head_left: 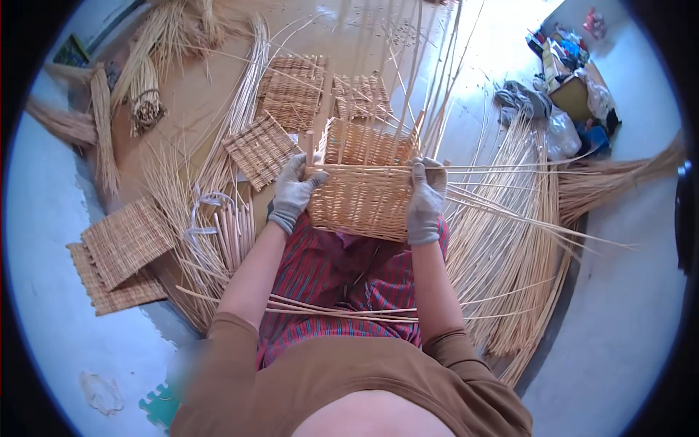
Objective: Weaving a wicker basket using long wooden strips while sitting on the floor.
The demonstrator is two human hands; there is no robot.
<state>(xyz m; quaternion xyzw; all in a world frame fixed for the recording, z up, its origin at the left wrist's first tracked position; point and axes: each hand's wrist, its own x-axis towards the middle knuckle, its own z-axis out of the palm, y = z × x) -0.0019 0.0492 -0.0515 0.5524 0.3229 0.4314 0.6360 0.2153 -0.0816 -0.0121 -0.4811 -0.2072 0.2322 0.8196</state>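
A partly woven wicker basket point(360, 200) is held up over my lap, its near wall facing me and its hollow showing behind. Both my hands wear grey work gloves. My left hand point(295, 191) grips the basket's left upper corner, thumb over the near wall, beside an upright wooden corner stick point(309, 146). At the right upper corner, my right hand point(427, 193) is closed round the edge with its thumb up. Long loose canes point(502, 170) stick out to the right from that corner. Other canes rise from the far side. My fingers behind the walls are hidden.
Woven square panels point(263, 149) lie ahead on the floor, with more panels point(127, 244) at the left. A large pile of canes point(510, 255) spreads at the right. Bundled canes point(149, 102) lie far left. Several short sticks point(234, 233) rest near my left forearm; clutter point(571, 87) stands far right.
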